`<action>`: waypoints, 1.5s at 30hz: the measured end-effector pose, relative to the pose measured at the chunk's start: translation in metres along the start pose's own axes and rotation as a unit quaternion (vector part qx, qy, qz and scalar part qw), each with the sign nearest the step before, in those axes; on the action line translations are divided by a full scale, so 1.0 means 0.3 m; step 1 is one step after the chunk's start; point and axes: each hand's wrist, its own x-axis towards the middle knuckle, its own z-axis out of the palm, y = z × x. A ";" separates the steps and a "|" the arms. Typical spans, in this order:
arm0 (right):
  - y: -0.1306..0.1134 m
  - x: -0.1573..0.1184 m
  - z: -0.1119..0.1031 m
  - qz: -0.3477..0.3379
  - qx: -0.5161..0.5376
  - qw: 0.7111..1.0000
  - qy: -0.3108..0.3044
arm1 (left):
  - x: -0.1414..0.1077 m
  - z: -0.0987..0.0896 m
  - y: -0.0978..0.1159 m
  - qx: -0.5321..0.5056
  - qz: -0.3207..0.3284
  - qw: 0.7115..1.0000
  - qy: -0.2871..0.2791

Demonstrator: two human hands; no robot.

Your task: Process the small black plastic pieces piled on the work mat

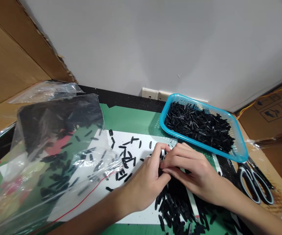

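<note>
My left hand (149,181) and my right hand (192,166) meet over the right part of a white sheet (136,213). Their fingertips pinch together around a small black piece, mostly hidden by the fingers. Many loose black pieces (172,209) are heaped just below my hands, and others lie scattered on the sheet to the left. Behind my right hand stands a blue basket (242,143) filled with similar black pieces. A clear zip bag (65,163) with a red seal line, holding black pieces, lies left of my left hand.
Scissors (255,184) with grey and black handles lie at the right, near a cardboard box (273,114). Cardboard (13,42) stands at the upper left. A pale wall (143,42) closes off the back. Another clear bag (50,89) lies at the back left.
</note>
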 end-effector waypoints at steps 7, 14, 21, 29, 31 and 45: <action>0.018 -0.002 -0.015 0.117 0.087 0.981 0.125 | 0.009 -0.001 -0.004 -0.128 -0.021 0.992 -0.004; 0.033 -0.005 0.010 0.219 0.177 0.948 0.151 | 0.017 -0.005 -0.002 -0.286 -0.046 0.957 0.002; 0.036 0.003 0.030 0.250 0.237 0.929 0.134 | 0.024 0.001 -0.010 -0.281 -0.049 0.958 0.013; 0.027 0.010 0.035 0.256 0.236 0.930 0.118 | 0.016 0.002 -0.014 -0.270 -0.040 0.962 0.019; 0.031 0.008 0.036 0.247 0.224 0.935 0.123 | 0.017 0.003 -0.015 -0.275 -0.039 0.961 0.016; 0.040 0.004 0.038 0.258 0.169 0.947 0.087 | 0.018 0.007 -0.031 -0.210 -0.043 0.976 0.042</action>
